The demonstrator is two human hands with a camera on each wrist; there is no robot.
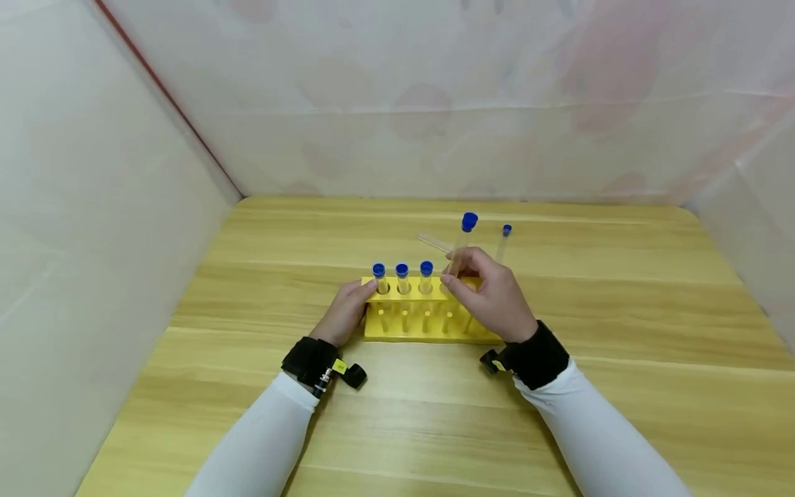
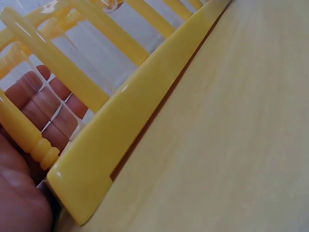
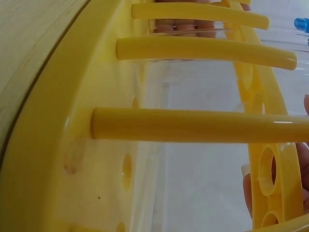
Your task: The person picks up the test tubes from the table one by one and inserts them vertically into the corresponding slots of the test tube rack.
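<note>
Test tube (image 1: 462,243) with blue cap sits pinched in right hand (image 1: 491,297), tilted slightly, lower end at the top plate of the yellow rack (image 1: 428,324), at a hole right of the three seated tubes. Can't tell whether its tip is in the hole; fingers block it.

Right hand fingers curl around the tube's lower half, wrist over the rack's right end. Left hand (image 1: 344,314) grips the rack's left end, fingers wrapped round the end post; left wrist view shows fingers (image 2: 46,104) behind the yellow bars through clear tube glass.

Three capped tubes (image 1: 402,277) stand upright in the rack's left holes, side by side. Rack sits mid worktop (image 1: 621,386), long side facing the person.

Another blue-capped tube (image 1: 504,243) is just beyond the right hand; what supports it is hidden. A clear, uncapped tube (image 1: 435,241) lies flat on the worktop behind the rack. In the right wrist view, empty holes in the rack's top plate, fingertip (image 3: 248,186) beside one.

Both arms wear white sleeves and black wrist straps.
</note>
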